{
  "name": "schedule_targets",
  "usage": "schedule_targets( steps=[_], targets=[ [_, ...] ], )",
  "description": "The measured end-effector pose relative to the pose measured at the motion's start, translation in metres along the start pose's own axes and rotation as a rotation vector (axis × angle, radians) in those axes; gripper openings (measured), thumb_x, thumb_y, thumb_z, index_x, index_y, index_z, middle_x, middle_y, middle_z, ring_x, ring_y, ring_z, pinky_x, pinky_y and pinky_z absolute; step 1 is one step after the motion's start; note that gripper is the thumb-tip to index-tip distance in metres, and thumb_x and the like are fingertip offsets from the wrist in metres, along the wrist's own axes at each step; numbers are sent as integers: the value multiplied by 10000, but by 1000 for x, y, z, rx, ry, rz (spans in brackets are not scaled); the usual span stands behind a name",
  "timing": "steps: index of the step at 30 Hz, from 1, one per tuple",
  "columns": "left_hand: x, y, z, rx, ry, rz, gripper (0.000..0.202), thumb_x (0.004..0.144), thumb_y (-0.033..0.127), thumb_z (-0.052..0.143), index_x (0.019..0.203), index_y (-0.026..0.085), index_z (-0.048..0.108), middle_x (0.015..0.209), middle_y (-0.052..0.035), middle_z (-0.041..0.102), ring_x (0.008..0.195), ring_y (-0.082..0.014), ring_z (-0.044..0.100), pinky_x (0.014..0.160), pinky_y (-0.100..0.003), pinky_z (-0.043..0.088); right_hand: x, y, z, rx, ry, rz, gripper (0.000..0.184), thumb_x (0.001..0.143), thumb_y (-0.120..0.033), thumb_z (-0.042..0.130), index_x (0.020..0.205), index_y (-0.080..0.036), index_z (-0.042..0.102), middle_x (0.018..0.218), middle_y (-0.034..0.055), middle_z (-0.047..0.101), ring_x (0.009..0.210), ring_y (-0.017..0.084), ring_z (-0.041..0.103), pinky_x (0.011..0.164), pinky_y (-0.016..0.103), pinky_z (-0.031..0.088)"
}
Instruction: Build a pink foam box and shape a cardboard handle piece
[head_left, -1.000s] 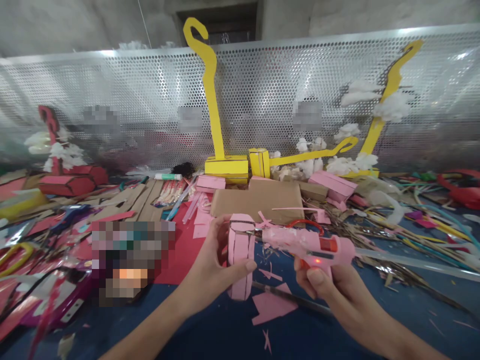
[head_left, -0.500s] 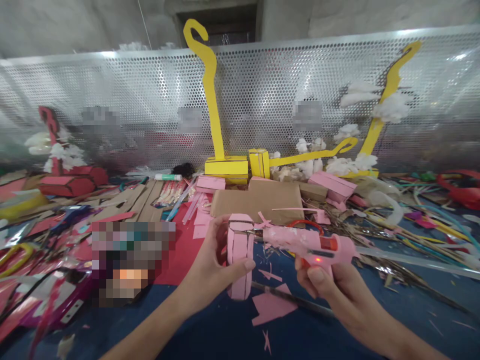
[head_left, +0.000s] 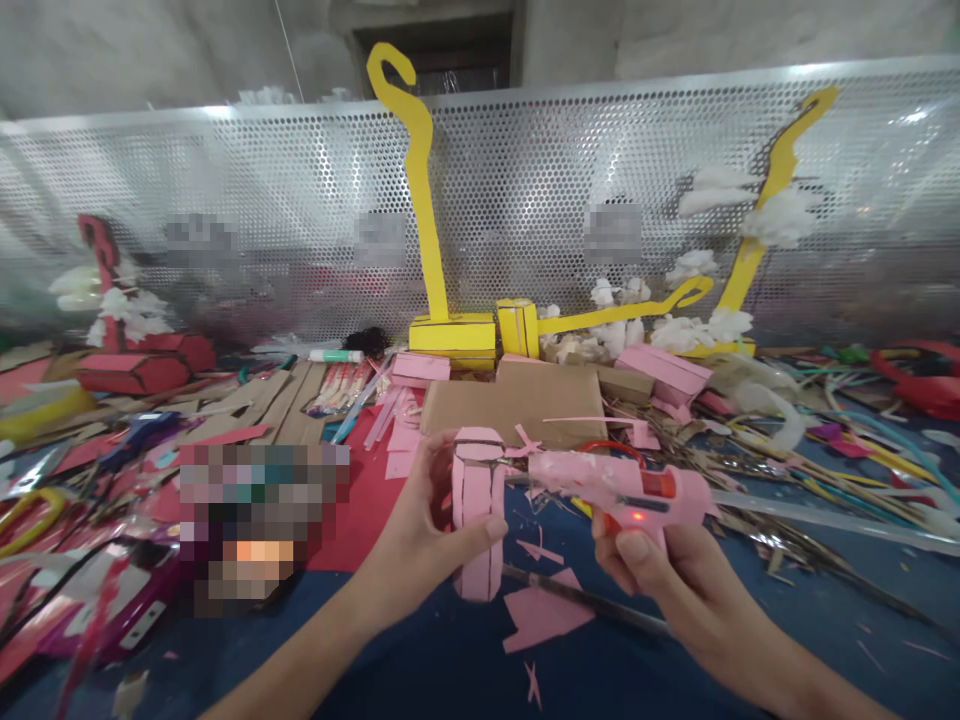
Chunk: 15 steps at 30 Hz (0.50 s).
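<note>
A narrow pink cardboard box (head_left: 478, 515) with dark seams along its edges stands upright in the grip of my left hand (head_left: 424, 540). My thumb presses on its front face and the other fingers go behind it. My right hand (head_left: 667, 560) is wrapped around the handle of a pink hot glue gun (head_left: 600, 478), whose small light glows red. A clear glue stick (head_left: 832, 520) sticks out of its back end. The nozzle points left, close to the box's upper right edge; whether it touches, I cannot tell.
Pink paper scraps (head_left: 551, 610) and a dark rod (head_left: 585, 598) lie below my hands. Behind them are brown cardboard (head_left: 517, 405) and yellow hook-topped pieces (head_left: 427, 220) before a perforated metal panel (head_left: 300, 200). A red sheet (head_left: 360, 520) lies left; cluttered strips (head_left: 795, 480) cover the right.
The glue gun's nozzle has shifted slightly up and right, from over the front of the pink box to its right edge. My left hand and the box stay nearly still.
</note>
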<state>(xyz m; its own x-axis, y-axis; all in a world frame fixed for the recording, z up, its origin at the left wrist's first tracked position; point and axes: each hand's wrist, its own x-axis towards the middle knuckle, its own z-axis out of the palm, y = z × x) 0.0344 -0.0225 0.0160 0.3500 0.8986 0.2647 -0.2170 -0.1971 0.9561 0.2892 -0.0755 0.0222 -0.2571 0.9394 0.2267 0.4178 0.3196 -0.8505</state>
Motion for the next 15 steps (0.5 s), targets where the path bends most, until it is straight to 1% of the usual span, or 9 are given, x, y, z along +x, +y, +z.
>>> schedule_targets(
  steps=[4,9,15],
  targets=[
    [-1,1,-1,3,-1,4,707,811,273,807,1381,298,389,1424,-99,535,1309,-289,526,1038,-420,491,1,-1,0,-8,19,0,521,1030,-585,355,688,-203,449,665,-7,394,622,136,361,563,279,288],
    [0,0,-1,-18,-16,13,708,817,279,805,1388,300,387,1452,-102,513,1319,-292,523,1054,-434,487,2,-1,0,0,16,-8,532,1023,-602,356,682,-203,442,652,-17,375,600,128,340,551,272,285],
    [1,-2,-2,-29,-23,26,712,812,282,811,1384,306,389,1457,-99,508,1310,-287,533,1051,-431,487,0,4,1,7,19,-5,521,1023,-606,356,715,-201,469,672,-9,404,629,138,367,572,279,295]
  ],
)
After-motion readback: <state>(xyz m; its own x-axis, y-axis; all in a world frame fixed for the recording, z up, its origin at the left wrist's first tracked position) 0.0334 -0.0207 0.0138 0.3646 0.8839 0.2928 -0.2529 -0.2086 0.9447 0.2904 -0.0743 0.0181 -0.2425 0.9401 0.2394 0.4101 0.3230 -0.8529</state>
